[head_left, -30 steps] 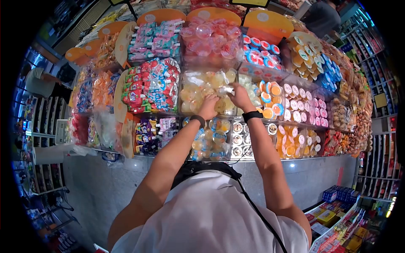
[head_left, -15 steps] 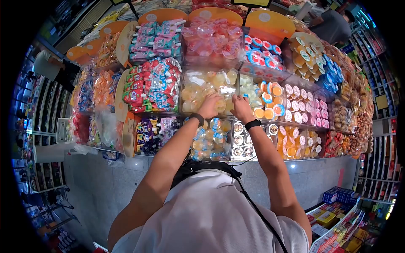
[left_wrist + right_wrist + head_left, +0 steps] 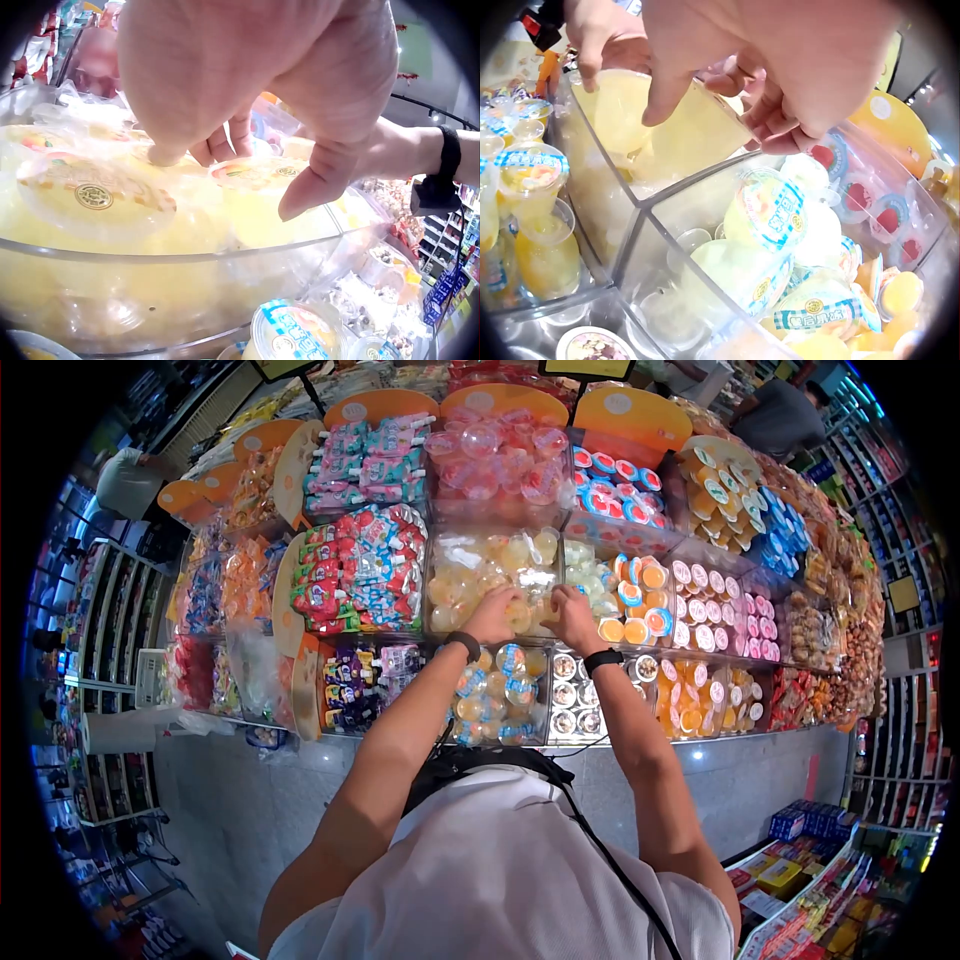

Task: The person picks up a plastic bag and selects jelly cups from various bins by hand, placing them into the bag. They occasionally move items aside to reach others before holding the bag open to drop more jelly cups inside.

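Both hands are among large pale-yellow jelly cups (image 3: 520,550) in a clear bin. In the head view my left hand (image 3: 492,615) is at the bin's near edge. Its thumb (image 3: 311,191) comes down in front of a jelly cup (image 3: 259,199) with a printed lid, fingers behind it. Close to its right is my right hand (image 3: 573,615), at the bin's near right corner. The right wrist view shows its thumb and curled fingers gripping another jelly cup (image 3: 697,135). Another lidded cup (image 3: 94,196) lies beside my left hand. Black bands circle both wrists.
Clear walls divide the bins; one wall (image 3: 686,181) runs just below my right hand. Cups with blue-printed lids (image 3: 505,670) fill the bin in front. Red pouches (image 3: 360,565) lie to the left, orange-lidded cups (image 3: 640,595) to the right. Two people stand in the background.
My right hand has come down toward the bin's near edge from higher up over the cups, its fingers off the glossy white patch there. My left hand has shifted slightly.
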`<control>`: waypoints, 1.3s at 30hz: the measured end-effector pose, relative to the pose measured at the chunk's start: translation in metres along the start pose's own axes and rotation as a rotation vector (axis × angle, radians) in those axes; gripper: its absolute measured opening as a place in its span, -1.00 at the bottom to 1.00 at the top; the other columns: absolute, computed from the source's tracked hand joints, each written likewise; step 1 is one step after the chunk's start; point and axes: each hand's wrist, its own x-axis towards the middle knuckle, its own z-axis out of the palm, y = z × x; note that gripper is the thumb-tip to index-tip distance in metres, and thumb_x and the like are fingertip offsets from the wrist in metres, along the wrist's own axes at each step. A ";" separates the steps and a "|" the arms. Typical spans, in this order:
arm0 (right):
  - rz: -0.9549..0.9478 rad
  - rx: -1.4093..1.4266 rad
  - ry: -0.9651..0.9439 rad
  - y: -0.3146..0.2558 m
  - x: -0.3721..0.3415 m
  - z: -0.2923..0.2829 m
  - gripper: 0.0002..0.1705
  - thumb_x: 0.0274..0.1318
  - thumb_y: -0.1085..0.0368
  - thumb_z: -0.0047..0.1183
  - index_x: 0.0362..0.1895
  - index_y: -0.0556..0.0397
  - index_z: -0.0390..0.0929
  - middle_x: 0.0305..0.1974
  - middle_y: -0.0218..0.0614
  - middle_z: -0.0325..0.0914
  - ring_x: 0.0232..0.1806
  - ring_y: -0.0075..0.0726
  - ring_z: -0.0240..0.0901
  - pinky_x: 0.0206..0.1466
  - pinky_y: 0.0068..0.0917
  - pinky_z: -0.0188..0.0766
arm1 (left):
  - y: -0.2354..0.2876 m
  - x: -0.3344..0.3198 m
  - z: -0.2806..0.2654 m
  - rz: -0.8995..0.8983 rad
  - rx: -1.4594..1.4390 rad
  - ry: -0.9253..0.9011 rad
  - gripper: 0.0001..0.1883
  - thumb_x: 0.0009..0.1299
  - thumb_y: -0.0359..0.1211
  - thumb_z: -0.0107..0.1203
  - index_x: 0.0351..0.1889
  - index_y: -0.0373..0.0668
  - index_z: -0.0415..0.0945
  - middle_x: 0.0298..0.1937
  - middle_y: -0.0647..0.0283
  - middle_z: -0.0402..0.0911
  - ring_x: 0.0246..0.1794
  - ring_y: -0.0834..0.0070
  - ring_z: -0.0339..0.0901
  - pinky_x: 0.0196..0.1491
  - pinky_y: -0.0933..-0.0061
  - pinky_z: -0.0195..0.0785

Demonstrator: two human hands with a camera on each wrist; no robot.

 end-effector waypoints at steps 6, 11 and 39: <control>0.119 0.030 0.048 -0.013 -0.005 -0.014 -0.36 -0.38 0.35 0.50 -0.12 0.06 0.44 -0.06 -0.11 0.52 0.07 0.13 0.40 0.10 -0.07 0.33 | -0.005 -0.002 0.012 0.035 0.073 0.029 -0.27 -0.16 -0.50 0.30 0.12 -0.26 0.47 0.09 0.02 0.46 0.23 0.00 0.34 0.31 0.19 0.21; 0.094 -0.028 0.020 -0.022 -0.003 -0.009 -0.26 -0.36 0.37 0.47 0.05 0.07 0.44 0.01 -0.10 0.49 0.12 0.12 0.39 0.19 -0.07 0.33 | -0.008 -0.001 0.016 0.018 0.111 0.026 -0.22 -0.15 -0.49 0.35 0.18 -0.27 0.46 0.12 0.00 0.45 0.27 -0.01 0.32 0.35 0.17 0.17; 0.575 0.386 0.315 -0.059 0.051 0.025 -0.42 -0.15 0.06 0.47 -0.21 0.21 0.49 -0.36 -0.22 0.58 -0.37 -0.25 0.54 -0.23 -0.24 0.59 | 0.000 -0.011 0.019 0.061 0.251 0.026 -0.31 -0.06 -0.51 0.21 0.18 -0.25 0.45 0.22 -0.07 0.43 0.31 -0.05 0.26 0.42 0.10 0.05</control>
